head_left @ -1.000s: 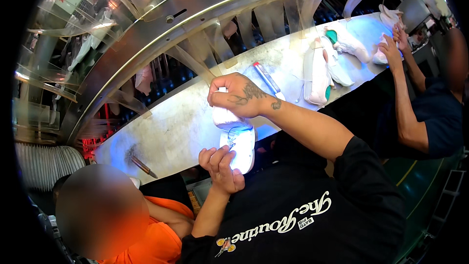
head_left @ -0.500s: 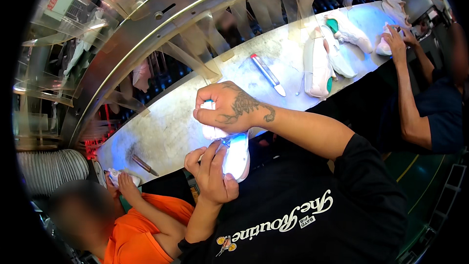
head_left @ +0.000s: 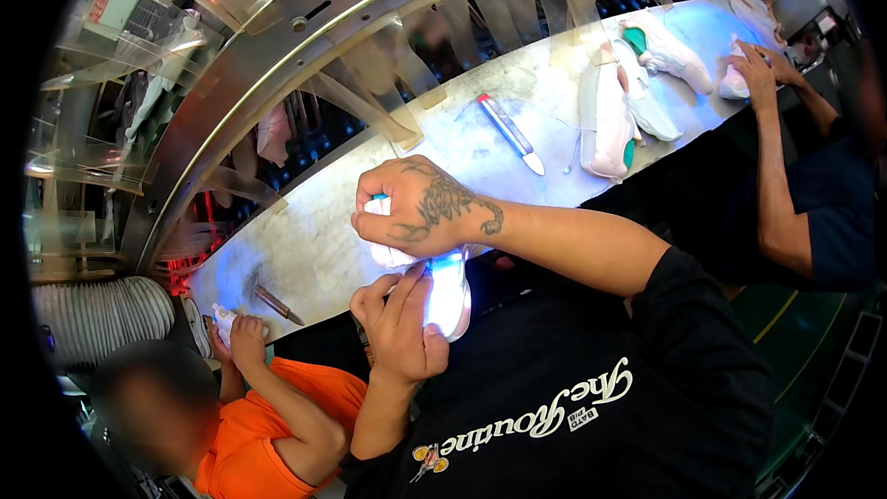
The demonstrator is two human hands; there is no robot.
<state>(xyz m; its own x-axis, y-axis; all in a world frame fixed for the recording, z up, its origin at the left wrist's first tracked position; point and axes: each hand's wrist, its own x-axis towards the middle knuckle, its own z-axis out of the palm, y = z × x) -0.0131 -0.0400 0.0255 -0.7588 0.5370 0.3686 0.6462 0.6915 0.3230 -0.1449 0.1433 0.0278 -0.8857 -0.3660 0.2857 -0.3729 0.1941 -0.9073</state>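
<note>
Close to my body, my right hand (head_left: 416,208), coming in from the right, is wrapped round a white shoe upper (head_left: 381,245) with a bit of teal lining. Below it hangs a white shoe sole (head_left: 447,300), lit bright blue-white. My left hand (head_left: 404,322) is closed on the sole's left side, its fingertips pressed at the place where sole and upper meet. Whether the two parts are joined there cannot be made out, since my fingers cover it. Beyond my right wrist lies a slim pen-like tool (head_left: 508,136) with a red end and white tip.
White shoes (head_left: 605,120) with teal linings lie on the pale, curved worktable (head_left: 314,259). A brown-handled tool (head_left: 277,304) is at left. Co-workers in orange (head_left: 277,425) and dark blue (head_left: 836,222) handle white shoe pieces. A metal rail (head_left: 277,32) with clear strips runs behind the table.
My right hand has moved slightly left with the upper, which tilts more over that way. My left hand stays almost in place at the sole.
</note>
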